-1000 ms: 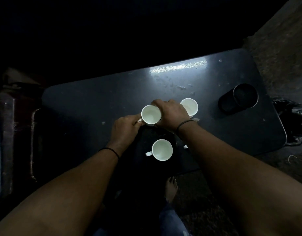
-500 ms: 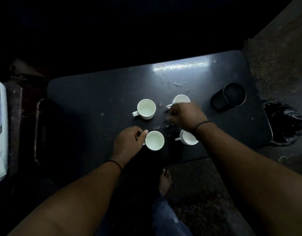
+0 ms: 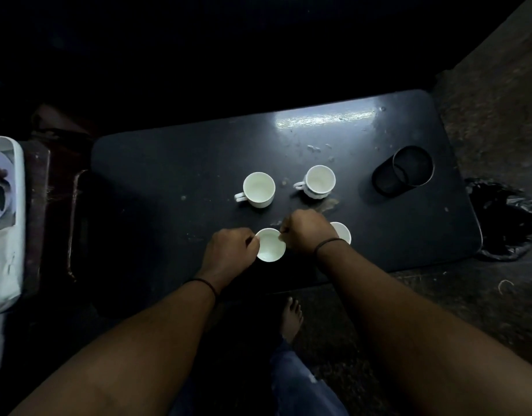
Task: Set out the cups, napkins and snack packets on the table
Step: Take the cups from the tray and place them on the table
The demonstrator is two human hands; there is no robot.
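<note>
Cup-placement step in hand: near-left cup point(image 3: 270, 245) upright on the worktop point(image 3: 168, 175), mouth up, axis vertical, handle hidden; left hand point(image 3: 230, 253) curled against its left side, right hand point(image 3: 303, 231) pinching its right rim, grip on the handle not discernible. Next: release, then fetch napkins and snack packets, none identifiable; three further cups standing behind and right of this cup, handles of the far pair point(image 3: 258, 190) point(image 3: 318, 181) pointing left.

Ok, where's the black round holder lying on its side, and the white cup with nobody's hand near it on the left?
black round holder point(image 3: 408, 172), head view, on its mesh side wall.
white cup on the far left point(image 3: 258, 189), head view, on its inside bottom.
</note>
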